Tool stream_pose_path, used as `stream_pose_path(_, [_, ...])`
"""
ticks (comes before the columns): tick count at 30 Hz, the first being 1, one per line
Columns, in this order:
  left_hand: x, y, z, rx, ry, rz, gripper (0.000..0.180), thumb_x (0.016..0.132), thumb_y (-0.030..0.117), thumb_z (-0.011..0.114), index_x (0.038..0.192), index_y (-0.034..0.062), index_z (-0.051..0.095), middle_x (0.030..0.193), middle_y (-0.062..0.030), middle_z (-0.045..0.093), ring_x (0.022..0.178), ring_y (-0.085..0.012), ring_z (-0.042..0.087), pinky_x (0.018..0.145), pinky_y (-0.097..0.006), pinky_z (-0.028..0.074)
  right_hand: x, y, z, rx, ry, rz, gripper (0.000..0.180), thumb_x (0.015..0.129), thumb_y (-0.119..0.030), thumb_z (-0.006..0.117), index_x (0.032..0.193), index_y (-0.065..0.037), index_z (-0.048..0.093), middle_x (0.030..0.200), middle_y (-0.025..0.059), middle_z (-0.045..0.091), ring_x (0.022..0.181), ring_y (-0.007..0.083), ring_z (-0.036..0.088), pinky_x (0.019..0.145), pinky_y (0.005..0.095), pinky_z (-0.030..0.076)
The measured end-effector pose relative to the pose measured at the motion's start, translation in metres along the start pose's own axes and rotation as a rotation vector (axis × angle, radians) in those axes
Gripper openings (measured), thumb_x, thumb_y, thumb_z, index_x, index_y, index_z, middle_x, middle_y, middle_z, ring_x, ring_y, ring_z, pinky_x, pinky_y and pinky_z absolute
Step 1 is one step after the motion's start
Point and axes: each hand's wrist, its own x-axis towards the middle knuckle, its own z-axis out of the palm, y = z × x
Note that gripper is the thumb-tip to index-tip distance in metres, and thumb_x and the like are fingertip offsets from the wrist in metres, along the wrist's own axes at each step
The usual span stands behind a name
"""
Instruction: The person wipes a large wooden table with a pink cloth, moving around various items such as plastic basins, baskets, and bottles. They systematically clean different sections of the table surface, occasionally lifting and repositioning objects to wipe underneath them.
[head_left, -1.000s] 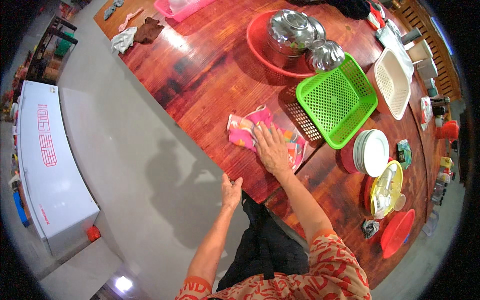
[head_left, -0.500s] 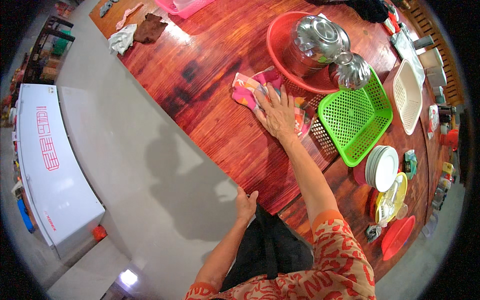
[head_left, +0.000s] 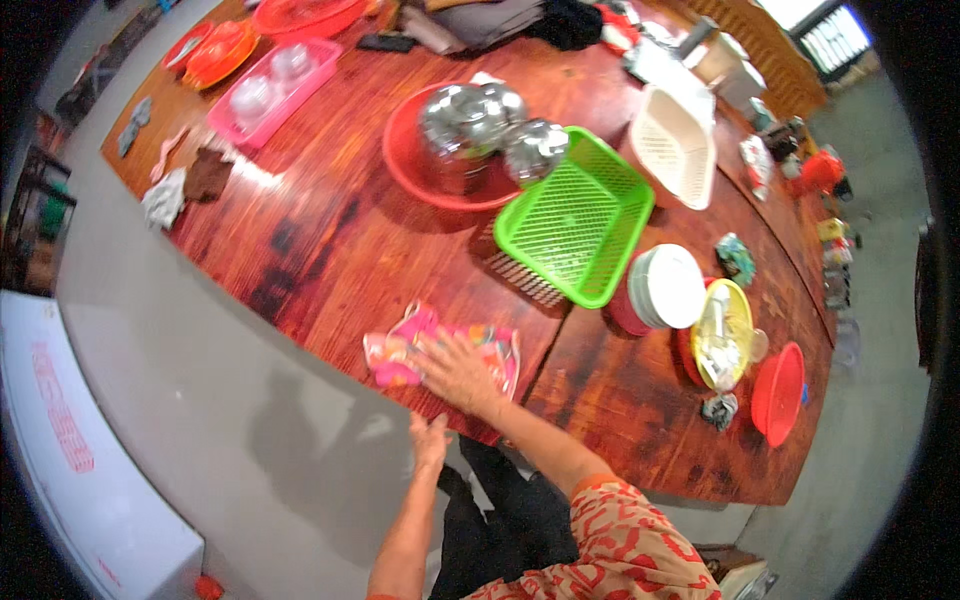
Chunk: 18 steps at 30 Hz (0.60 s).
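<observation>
My right hand (head_left: 458, 372) lies flat with its fingers spread on a pink, multicoloured patterned cloth (head_left: 396, 378). The cloth rests on the reddish wooden table (head_left: 330, 270), close to its front edge. Just off that edge is my left hand (head_left: 430, 442), its fingers apart and nothing seen in it; the picture is a little blurred there. Beyond the cloth stands a green perforated basket (head_left: 575, 225). A red basin (head_left: 408, 165) behind it bears shiny metal bowls (head_left: 465, 125).
White plates (head_left: 672, 285) are stacked right of the green basket, near a yellow bowl (head_left: 735, 310) holding utensils and a red basin (head_left: 778, 395). A cream basket (head_left: 675, 145) is farther back. At the far left are a pink tray (head_left: 255, 125), a brown cloth (head_left: 207, 175) and a white cloth (head_left: 164, 198).
My right hand and the cloth have come toward me, from beside the green basket to the table's front edge. The view has shifted, showing more of the table's far side.
</observation>
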Motion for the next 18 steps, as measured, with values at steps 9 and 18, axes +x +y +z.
stream_pose_path(9, [0.01,0.01,-0.041,-0.261,-0.053,-0.041,0.035,0.092,0.024,0.055,0.123,0.0084,0.051,0.116,-0.0119,0.06,0.094,-0.0301,0.064,0.072,-0.045,0.052,-0.078,-0.043,0.0,-0.05,-0.014,0.064,0.064,0.083,-0.04,0.065,0.142,-0.023,0.046,0.152,0.0056,0.037,0.138,0.0302,0.035,0.114,0.0466,0.028])
stream_pose_path(18, [0.033,0.031,-0.033,-0.19,0.079,-0.086,0.048,0.09,0.034,0.057,0.128,0.0058,0.05,0.111,-0.0106,0.061,0.085,-0.0269,0.062,0.067,-0.043,0.053,-0.001,-0.019,0.006,-0.04,-0.009,-0.059,0.055,0.086,-0.034,0.059,0.139,-0.021,0.049,0.15,0.0058,0.04,0.136,0.0312,0.038,0.113,0.0475,0.03])
